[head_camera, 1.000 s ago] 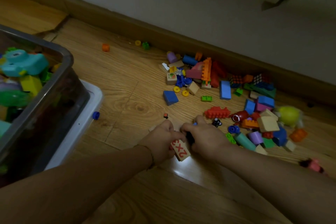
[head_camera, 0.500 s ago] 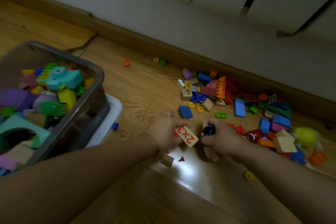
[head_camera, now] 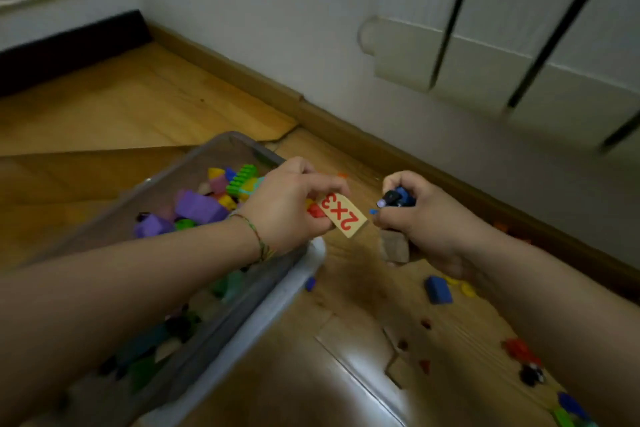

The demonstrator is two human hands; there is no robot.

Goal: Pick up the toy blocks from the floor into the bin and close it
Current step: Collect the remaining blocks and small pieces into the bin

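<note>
- Pinching a tan wooden tile (head_camera: 343,215) printed with a red "2x3", the left hand (head_camera: 291,208) has its fingertips pressed on the tile's near end; the rest of the tile juts out toward the right hand.
- A small red piece (head_camera: 314,211) is tucked against the same fingers.
- The left hand hangs over the right edge of the clear bin (head_camera: 221,319), which is open and piled with coloured blocks.
- The right hand (head_camera: 422,218), curled closed, holds a dark blue piece (head_camera: 396,199) at the top of the fist and a plain wooden block (head_camera: 394,246) beneath it.
- Both hands are raised above the wooden floor (head_camera: 346,340), close together but apart.
- A blue block (head_camera: 438,289) and scattered small pieces lie on the floor below the right forearm.
</note>
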